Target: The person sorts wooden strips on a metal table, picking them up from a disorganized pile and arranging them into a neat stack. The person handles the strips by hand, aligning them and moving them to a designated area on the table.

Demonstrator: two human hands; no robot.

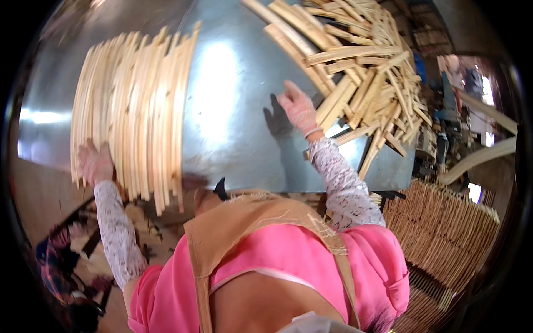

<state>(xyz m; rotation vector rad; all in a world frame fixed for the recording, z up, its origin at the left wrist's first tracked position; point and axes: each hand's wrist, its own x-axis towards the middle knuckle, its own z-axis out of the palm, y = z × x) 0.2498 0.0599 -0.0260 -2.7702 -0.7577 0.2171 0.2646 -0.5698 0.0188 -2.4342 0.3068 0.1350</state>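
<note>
A row of long, thin wooden strips lies side by side on the metal table, on the left. My left hand, in a pale glove, rests on the near end of this row with its fingers spread over the leftmost strips. Over the bare metal, my right hand, gloved too, is above the surface and casts a shadow. Nothing shows in it, and its forefinger and thumb are apart; the other fingers are partly hidden. Just beyond it on the right is a jumbled pile of loose wooden strips, lying at many angles.
The shiny metal table spans the front, its near edge close to my body. Tight stacks of wooden strips stand at the lower right. Another person in a checked sleeve is at the lower left. Curved pale pipes show at the far right.
</note>
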